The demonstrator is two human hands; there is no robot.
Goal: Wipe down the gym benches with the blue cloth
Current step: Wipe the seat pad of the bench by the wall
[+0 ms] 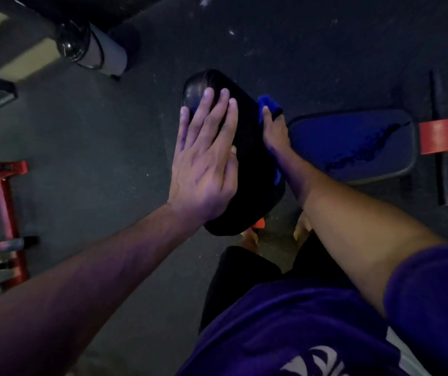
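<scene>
Black bench pad [247, 147] running lengthwise away from the body, left hand [204, 161] flat and straight-fingered on its top, right hand [275, 131] nearer the far side edge, pressing the blue cloth [267, 103] there.

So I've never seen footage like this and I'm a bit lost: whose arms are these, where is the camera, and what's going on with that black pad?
The camera sits on a person's head, looking down, so both arms are their own. The left hand lies flat, fingers straight, on a black bench pad, apparently steadying it. The right hand presses a blue cloth against the pad's far side. Further right lies a second bench pad with a torn cover, over a dark rubber floor. A red frame stands at the left.
</scene>
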